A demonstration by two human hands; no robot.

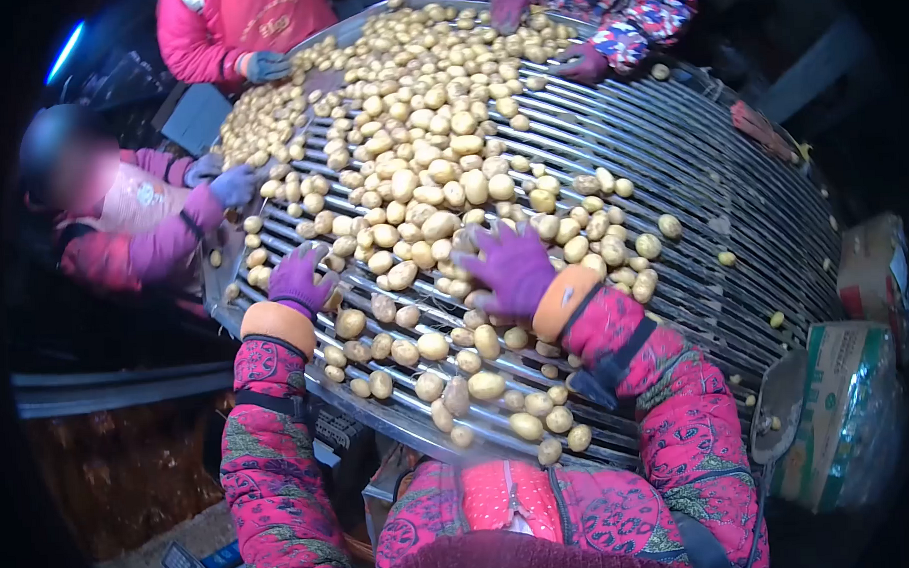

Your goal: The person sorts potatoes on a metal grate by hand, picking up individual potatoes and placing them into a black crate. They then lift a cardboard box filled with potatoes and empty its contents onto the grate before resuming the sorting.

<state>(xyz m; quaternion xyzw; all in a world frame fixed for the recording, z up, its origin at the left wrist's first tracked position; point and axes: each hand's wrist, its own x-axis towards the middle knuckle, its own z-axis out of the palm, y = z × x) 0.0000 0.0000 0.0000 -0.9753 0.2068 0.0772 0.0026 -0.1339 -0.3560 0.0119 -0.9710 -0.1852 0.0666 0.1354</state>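
Both purple-gloved hands lie spread, grip released, on potatoes (442, 224) heaped mid-frame on the grate (711, 175): left hand (296, 279) at left centre, right hand (511, 267) at centre.

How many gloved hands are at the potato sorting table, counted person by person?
Wearer of the camera: 2, left hand and right hand
Co-worker at the left: 2, near glove and far glove
Co-worker at top left: 1, blue-grey glove
Co-worker at top right: 2, upper glove and lower glove
Total: 7
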